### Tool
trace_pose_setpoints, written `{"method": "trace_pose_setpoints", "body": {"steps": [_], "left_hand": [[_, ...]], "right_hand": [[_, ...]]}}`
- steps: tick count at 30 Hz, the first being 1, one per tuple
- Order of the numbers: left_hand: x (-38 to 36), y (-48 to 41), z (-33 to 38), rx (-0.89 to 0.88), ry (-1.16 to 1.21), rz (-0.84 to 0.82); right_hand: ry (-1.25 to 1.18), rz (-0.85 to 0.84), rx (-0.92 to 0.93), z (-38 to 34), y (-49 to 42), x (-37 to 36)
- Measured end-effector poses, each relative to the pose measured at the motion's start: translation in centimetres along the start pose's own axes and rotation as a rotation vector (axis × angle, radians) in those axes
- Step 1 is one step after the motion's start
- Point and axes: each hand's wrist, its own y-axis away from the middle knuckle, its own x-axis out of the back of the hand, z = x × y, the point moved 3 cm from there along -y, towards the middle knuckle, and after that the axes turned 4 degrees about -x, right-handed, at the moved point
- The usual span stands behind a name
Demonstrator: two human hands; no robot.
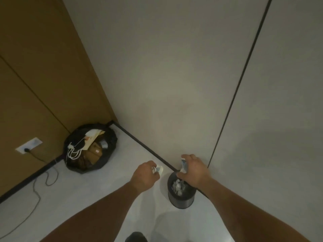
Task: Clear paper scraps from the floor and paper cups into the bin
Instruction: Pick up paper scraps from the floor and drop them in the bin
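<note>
A: Hands first. What is each one doing?

B: The right hand (pixel 193 170) is gripping a white-and-blue paper cup (pixel 183 165), fingers and thumb curling round it. It is hanging over the far rim of the small dark round bin (pixel 181 200), just above the mouth.

A: And the other?

B: The left hand (pixel 146 175) is pinching a crumpled white paper piece (pixel 158 169) at the fingertips. Cup or scrap, I cannot tell; it is blurred. It is hanging above the pale grey floor (pixel 104 189), just left of the bin and apart from it.

A: What is the bin holding?

B: Pale paper scraps (pixel 178 186) are lying inside, below the rim. The bin is standing upright on the floor, close against the grey wall (pixel 174 84).

A: The surroundings?

B: A large black bag-lined bin (pixel 106 154) is sitting in the corner, well to the left, with brown cardboard and white string handles showing in it. A white wall socket (pixel 28 145) is sitting low on the brown panelled wall (pixel 43 67), and a black cable (pixel 37 194) is running from it down across the floor. A dark shoe (pixel 136 237) is showing at the bottom edge, between the forearms.
</note>
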Motion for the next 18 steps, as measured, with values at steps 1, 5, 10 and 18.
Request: {"method": "trace_pose_setpoints", "body": {"steps": [1, 5, 10, 18], "left_hand": [[0.0, -1.8, 0.4, -0.019, -0.007, -0.019], [-1.1, -8.9, 1.4, -0.117, -0.024, -0.142], [-3.7, -17.0, -0.1, -0.256, -0.119, -0.382], [-11.8, -27.6, -5.1, -0.362, -0.289, -0.601]], "right_hand": [[-0.009, 0.004, -0.031, 0.5, -1.0, 0.0], [-0.054, 0.002, -0.183, 2.4, -4.4, -1.1], [-0.148, -0.011, -0.442, 3.4, -7.3, -4.5], [-0.303, -0.025, -0.713, 5.6, -10.9, -16.6]]}}
